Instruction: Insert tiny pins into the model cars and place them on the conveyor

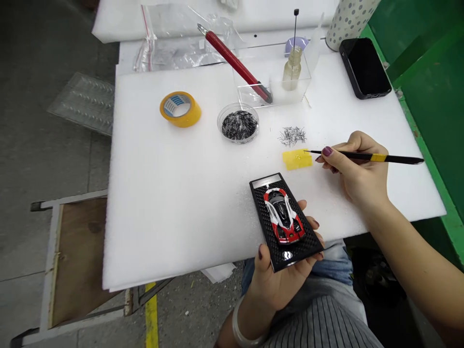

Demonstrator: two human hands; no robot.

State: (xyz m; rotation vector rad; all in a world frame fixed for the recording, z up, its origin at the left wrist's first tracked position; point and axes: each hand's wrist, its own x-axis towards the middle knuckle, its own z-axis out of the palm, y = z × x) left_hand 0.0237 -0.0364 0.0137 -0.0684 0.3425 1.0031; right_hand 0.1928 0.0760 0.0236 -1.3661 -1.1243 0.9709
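Model car [284,215], red, white and black, sat on a black carbon-patterned display base [304,250], held up at the near edge of the tabletop [174,193], long axis slanting away, red end toward the wearer. Judged light and stiff; body paint looked glossy, so likely slick and easy to scuff, small trim probably fragile. Best hold was the base by its edges, off the bodywork. Left hand [279,285] did exactly that: palm up under the near end, thumb at the left edge, fingers wrapped beneath with tips showing along the right edge. Grasp looked supportive, not clenched; no finger seen on the car. Left forearm came up from the bottom of the view, pale bangle [237,326] at the wrist. Right hand [362,174] pinched a slim black tool [362,155] pen-style near its fine tip, shaft almost level, tail out past the hand to the right. Right forearm ran in from the lower right, hand low over the tabletop. Tip was at the right part of a yellow strip [297,159]; contact couldn't be told from this angle. Loose black slivers [293,136] lay just beyond the strip, more in a clear round dish [219,126] to the left. Slivers looked very light and easy to scatter.
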